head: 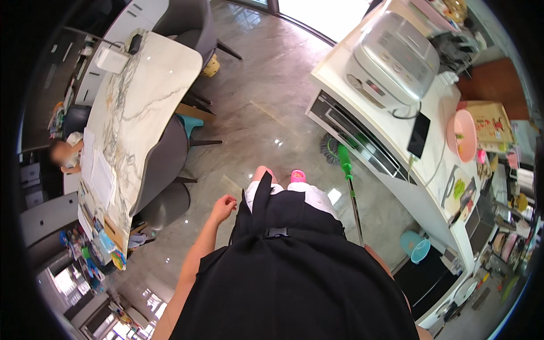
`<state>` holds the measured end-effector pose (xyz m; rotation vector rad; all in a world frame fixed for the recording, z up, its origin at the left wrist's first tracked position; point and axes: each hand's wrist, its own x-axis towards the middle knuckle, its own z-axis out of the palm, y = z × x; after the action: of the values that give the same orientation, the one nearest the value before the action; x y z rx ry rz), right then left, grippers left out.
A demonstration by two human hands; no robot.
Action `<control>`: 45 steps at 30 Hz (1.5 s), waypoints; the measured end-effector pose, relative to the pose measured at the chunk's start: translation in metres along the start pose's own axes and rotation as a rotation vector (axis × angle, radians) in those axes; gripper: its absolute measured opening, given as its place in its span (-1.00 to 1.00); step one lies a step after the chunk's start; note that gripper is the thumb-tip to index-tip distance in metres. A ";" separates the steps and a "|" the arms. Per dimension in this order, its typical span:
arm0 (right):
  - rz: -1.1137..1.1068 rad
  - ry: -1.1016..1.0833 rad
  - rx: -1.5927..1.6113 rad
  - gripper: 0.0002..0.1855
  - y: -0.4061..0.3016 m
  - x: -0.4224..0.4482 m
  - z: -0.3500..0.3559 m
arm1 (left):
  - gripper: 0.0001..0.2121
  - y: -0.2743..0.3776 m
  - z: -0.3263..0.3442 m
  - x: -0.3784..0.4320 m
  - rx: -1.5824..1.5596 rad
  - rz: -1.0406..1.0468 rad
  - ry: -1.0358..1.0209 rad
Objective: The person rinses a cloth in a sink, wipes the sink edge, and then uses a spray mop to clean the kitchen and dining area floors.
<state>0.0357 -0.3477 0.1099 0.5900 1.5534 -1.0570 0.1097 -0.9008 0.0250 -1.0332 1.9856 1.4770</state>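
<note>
My left hand (224,208) hangs over the floor beside my black apron (272,263). Its fingers are loosely curled, with nothing in them. My right hand is out of view behind my body; only part of the right arm (379,260) shows. Close to that arm rises the metal pole of a mop (355,208). Its green socket (344,159) and grey strand head (329,148) rest on the polished grey floor (267,114), against the counter's base. Whether the right hand grips the pole is hidden. One pink slipper (298,175) shows in front of me.
To the left stand a marble-topped table (148,89) and grey chairs (163,161); a person (70,153) sits at its far side. At right, the counter (335,70) bears a silver appliance (393,59), a phone (419,135) and a pink basin (462,136). A blue bucket (414,246) stands below.
</note>
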 end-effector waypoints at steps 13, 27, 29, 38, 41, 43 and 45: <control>0.311 -0.777 1.018 -0.78 -0.235 0.181 0.097 | -0.82 0.080 -0.106 0.035 0.157 0.157 0.097; -0.089 -0.087 0.706 -0.75 -0.599 0.296 0.346 | -0.74 0.372 -0.181 0.097 -0.094 1.381 -0.060; -0.108 -0.402 0.733 -0.84 -0.602 0.300 0.382 | -0.74 0.373 -0.234 0.080 -0.036 1.371 -0.079; 0.184 -0.502 0.764 -0.83 -0.586 0.227 0.445 | -0.70 0.405 -0.291 0.063 -0.067 1.418 -0.265; 0.216 -0.528 0.812 -0.87 -0.603 0.275 0.441 | -0.72 0.423 -0.282 0.090 -0.175 1.233 -0.108; 0.226 -0.519 0.866 -0.89 -0.628 0.287 0.429 | -0.71 0.441 -0.283 0.108 -0.207 1.174 -0.105; 0.230 -0.565 0.896 -0.90 -0.653 0.297 0.405 | -0.70 0.470 -0.281 0.132 -0.160 1.206 -0.193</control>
<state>-0.3755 -1.0573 0.0354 0.9330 0.4563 -1.5576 -0.3199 -1.1378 0.3011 0.4405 2.4513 2.1686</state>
